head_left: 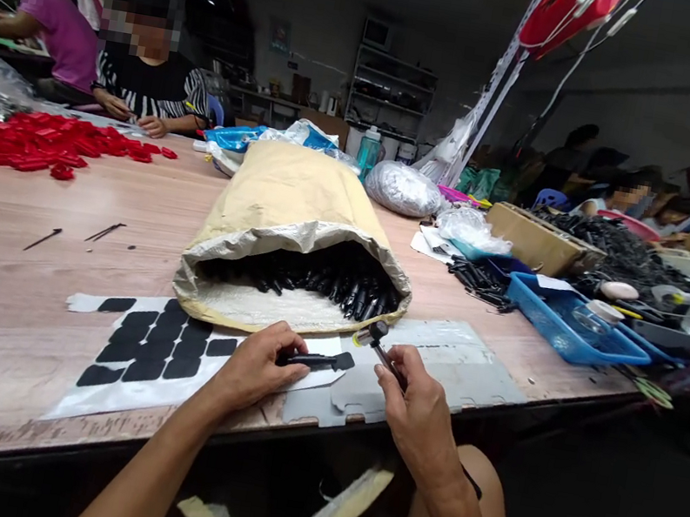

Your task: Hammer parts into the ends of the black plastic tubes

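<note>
My left hand (265, 364) is closed on a slim black part (313, 361), which lies low over the work surface with its wider end pointing right. In my right hand (419, 403), a small hammer (378, 332) is gripped by its dark handle; its head has a clear, yellowish end. The hammer head is raised and apart from the black part. Just beyond both hands, an open yellow woven sack (303, 190) lies on its side, its mouth facing me, with many black parts (366, 293) inside. A white sheet of black rounded patches (151, 345) lies left of my left hand.
Grey board (439, 363) lies along the table edge. Red parts (40, 141) are heaped at far left. A blue tray (572, 323) holding a jar stands right, near black parts (480, 281) and a cardboard box (540, 238). Co-workers sit across the table.
</note>
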Action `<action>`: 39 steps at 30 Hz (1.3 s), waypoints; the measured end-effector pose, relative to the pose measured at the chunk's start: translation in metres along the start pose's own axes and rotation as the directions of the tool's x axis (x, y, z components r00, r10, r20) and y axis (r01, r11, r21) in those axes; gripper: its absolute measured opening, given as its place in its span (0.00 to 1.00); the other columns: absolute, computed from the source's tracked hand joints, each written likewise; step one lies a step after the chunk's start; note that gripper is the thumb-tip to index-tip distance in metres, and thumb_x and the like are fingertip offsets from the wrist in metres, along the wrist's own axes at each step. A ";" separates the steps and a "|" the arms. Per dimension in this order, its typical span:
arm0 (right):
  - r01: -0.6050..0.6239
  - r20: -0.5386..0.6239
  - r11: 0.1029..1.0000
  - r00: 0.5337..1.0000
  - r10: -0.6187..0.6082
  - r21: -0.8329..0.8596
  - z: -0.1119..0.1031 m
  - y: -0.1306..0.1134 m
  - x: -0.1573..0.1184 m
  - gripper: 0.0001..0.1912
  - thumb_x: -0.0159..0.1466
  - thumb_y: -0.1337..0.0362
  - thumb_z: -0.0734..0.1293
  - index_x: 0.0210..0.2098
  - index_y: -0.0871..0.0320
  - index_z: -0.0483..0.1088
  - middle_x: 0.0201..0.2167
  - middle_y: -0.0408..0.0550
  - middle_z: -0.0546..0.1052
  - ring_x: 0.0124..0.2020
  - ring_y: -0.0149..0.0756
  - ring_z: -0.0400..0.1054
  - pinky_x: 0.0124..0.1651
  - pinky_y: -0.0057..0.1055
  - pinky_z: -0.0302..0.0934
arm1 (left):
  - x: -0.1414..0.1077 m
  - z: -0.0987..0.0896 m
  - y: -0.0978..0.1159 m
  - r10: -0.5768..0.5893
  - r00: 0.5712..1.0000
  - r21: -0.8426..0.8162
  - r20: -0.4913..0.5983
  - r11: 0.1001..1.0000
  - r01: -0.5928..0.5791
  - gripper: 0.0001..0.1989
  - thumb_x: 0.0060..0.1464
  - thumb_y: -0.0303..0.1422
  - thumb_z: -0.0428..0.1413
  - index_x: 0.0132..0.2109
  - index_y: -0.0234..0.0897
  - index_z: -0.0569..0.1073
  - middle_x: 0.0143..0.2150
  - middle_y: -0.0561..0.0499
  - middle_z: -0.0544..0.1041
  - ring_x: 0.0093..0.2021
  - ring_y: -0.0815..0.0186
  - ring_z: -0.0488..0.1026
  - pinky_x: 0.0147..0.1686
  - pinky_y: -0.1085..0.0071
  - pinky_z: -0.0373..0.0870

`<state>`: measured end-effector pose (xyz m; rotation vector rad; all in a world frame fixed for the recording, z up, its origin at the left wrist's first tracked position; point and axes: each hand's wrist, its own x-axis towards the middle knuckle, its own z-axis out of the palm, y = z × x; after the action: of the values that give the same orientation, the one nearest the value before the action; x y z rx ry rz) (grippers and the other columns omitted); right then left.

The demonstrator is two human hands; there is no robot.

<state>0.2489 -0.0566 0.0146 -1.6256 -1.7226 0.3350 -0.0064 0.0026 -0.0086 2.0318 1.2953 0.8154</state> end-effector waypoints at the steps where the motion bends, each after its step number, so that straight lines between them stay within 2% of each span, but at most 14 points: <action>1: 0.010 0.024 1.000 1.000 -0.010 0.013 0.003 -0.004 -0.001 0.06 0.69 0.59 0.61 0.42 0.52 0.66 0.36 0.44 0.78 0.37 0.38 0.72 0.40 0.31 0.61 | 0.000 0.000 0.000 0.001 1.000 -0.006 0.000 1.000 -0.001 0.08 0.52 0.35 0.62 0.39 0.40 0.79 0.37 0.53 0.73 0.37 0.64 0.69 0.37 0.69 0.63; 5: 0.088 0.099 0.991 0.990 -0.097 0.097 0.017 -0.016 -0.004 0.08 0.67 0.65 0.61 0.44 0.53 0.70 0.39 0.45 0.79 0.41 0.37 0.73 0.43 0.30 0.64 | 0.001 0.001 -0.001 -0.024 1.000 -0.009 -0.001 1.000 0.024 0.08 0.50 0.35 0.63 0.39 0.40 0.79 0.36 0.53 0.73 0.36 0.64 0.68 0.36 0.69 0.62; 10: 0.256 0.050 0.965 0.965 -0.259 0.055 0.034 -0.026 -0.003 0.19 0.66 0.70 0.60 0.54 0.56 0.71 0.47 0.50 0.79 0.48 0.38 0.73 0.53 0.34 0.66 | 0.001 0.002 -0.001 -0.042 0.999 -0.044 -0.009 0.998 0.042 0.07 0.49 0.34 0.63 0.38 0.39 0.80 0.36 0.53 0.74 0.37 0.64 0.69 0.36 0.69 0.62; 13: 0.347 0.013 0.937 0.937 -0.348 0.048 0.039 -0.032 -0.002 0.22 0.68 0.70 0.58 0.60 0.55 0.69 0.48 0.51 0.79 0.48 0.38 0.74 0.53 0.33 0.68 | 0.001 0.003 -0.002 -0.030 0.999 -0.061 -0.011 0.998 0.029 0.07 0.50 0.34 0.63 0.37 0.39 0.80 0.36 0.52 0.74 0.37 0.63 0.69 0.37 0.69 0.62; 16: 0.391 -0.033 0.917 0.920 -0.390 0.071 0.041 -0.038 -0.005 0.22 0.70 0.70 0.57 0.61 0.53 0.69 0.45 0.50 0.79 0.44 0.36 0.75 0.50 0.32 0.69 | 0.002 0.003 -0.003 -0.017 1.000 -0.079 -0.006 0.997 0.016 0.07 0.50 0.33 0.64 0.38 0.39 0.80 0.36 0.52 0.73 0.37 0.63 0.70 0.37 0.69 0.63; 21: 0.342 0.059 0.938 0.939 -0.339 -0.055 0.043 -0.038 -0.009 0.23 0.70 0.71 0.56 0.59 0.51 0.71 0.40 0.48 0.79 0.41 0.36 0.75 0.45 0.29 0.69 | 0.002 0.003 0.000 -0.023 1.000 -0.042 -0.014 0.999 0.022 0.03 0.49 0.31 0.63 0.31 0.37 0.76 0.33 0.54 0.71 0.34 0.65 0.68 0.34 0.69 0.61; 26: 0.317 -0.061 0.948 0.946 -0.318 -0.027 0.036 -0.032 -0.009 0.21 0.71 0.68 0.57 0.60 0.52 0.70 0.44 0.49 0.79 0.43 0.36 0.75 0.48 0.29 0.68 | 0.002 0.004 0.000 -0.061 0.998 -0.048 -0.028 0.997 0.060 0.07 0.48 0.32 0.64 0.37 0.39 0.80 0.36 0.53 0.75 0.36 0.64 0.69 0.35 0.69 0.62; 31: 0.281 0.001 0.956 0.959 -0.282 -0.084 0.037 -0.026 -0.012 0.21 0.71 0.69 0.56 0.58 0.51 0.72 0.42 0.48 0.79 0.42 0.36 0.75 0.47 0.30 0.67 | 0.001 0.005 0.001 -0.066 0.997 -0.037 -0.048 0.997 0.064 0.07 0.48 0.32 0.64 0.37 0.39 0.81 0.35 0.52 0.75 0.35 0.64 0.70 0.35 0.69 0.62; 34: 0.265 -0.047 0.960 0.962 -0.270 -0.091 0.034 -0.020 -0.009 0.21 0.70 0.68 0.57 0.59 0.50 0.72 0.44 0.48 0.79 0.43 0.37 0.75 0.48 0.31 0.67 | 0.001 0.004 0.003 -0.054 0.997 -0.027 -0.053 0.998 0.052 0.06 0.47 0.32 0.63 0.36 0.39 0.80 0.34 0.52 0.75 0.34 0.64 0.70 0.34 0.69 0.63; 39: 0.185 -0.127 0.955 0.968 -0.218 -0.230 0.020 0.008 0.007 0.21 0.68 0.69 0.59 0.56 0.49 0.73 0.45 0.46 0.80 0.45 0.39 0.73 0.48 0.33 0.65 | 0.001 0.002 0.004 -0.049 0.998 -0.019 -0.050 0.999 0.048 0.09 0.46 0.29 0.61 0.37 0.39 0.81 0.34 0.52 0.76 0.34 0.64 0.70 0.35 0.69 0.64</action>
<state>0.2423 -0.0429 -0.0016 -1.5619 -1.8381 -0.0772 -0.0026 0.0021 -0.0064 1.9698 1.3553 0.8572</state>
